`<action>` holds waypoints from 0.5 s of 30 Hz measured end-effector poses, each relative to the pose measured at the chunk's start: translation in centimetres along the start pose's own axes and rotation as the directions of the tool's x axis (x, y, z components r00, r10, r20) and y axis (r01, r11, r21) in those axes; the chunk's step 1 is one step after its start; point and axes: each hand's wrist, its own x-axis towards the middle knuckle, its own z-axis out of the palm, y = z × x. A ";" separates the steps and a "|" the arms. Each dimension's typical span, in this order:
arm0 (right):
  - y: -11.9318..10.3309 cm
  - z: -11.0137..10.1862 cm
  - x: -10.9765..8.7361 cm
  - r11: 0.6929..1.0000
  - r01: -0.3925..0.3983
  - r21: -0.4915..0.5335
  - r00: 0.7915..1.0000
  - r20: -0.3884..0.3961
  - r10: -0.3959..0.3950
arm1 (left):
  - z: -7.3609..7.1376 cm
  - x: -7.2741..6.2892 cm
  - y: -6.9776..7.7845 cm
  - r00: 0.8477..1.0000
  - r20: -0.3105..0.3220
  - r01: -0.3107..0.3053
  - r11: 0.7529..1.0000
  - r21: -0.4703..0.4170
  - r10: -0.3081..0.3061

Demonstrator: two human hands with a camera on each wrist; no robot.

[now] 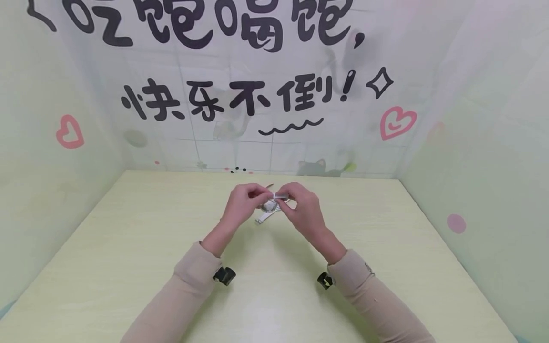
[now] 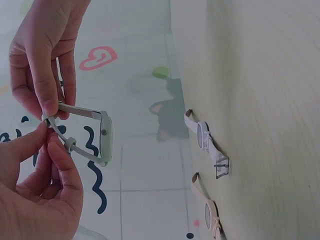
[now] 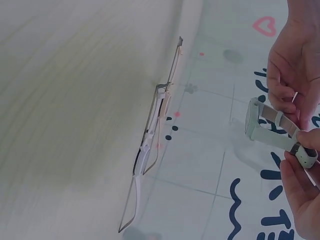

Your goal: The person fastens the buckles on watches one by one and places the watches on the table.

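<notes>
A pale green watch (image 2: 106, 137) with a rectangular case is held up above the table, its strap bent round into a loop. The thumb and fingers of my left hand (image 1: 242, 205) pinch the strap near its fastening end. From the other side, my right hand (image 1: 304, 207) pinches the same part, beside the dark buckle (image 3: 295, 148). Fingertips partly cover the strap ends. Past the hands, a white watch (image 2: 202, 136) with a round face and a beige watch (image 2: 210, 210) lie on the table; in the head view the hands partly hide them.
The pale wooden table (image 1: 141, 228) extends on both sides of the hands. A printed wall sheet (image 1: 240, 152) with dark lettering and pink hearts stands along its back edge, and pale sheets rise at left and right.
</notes>
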 end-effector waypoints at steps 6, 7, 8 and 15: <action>-0.3 0.2 0.2 0.999 -0.019 -0.036 0.996 0.086 0.022 | -0.3 0.1 -0.1 0.996 0.069 0.057 0.998 -0.017 -0.056; -0.4 0.2 0.2 0.999 -0.022 -0.047 0.994 0.101 0.027 | -0.3 0.1 -0.1 0.996 0.077 0.056 0.998 -0.011 -0.055; -0.4 0.3 0.3 0.998 -0.025 -0.059 0.993 0.113 0.031 | -0.3 0.0 -0.1 0.995 0.083 0.056 0.998 -0.007 -0.055; -0.8 0.5 0.2 0.996 0.002 -0.088 0.995 0.098 0.006 | -0.4 0.1 -0.2 0.992 0.115 0.059 0.998 -0.007 -0.058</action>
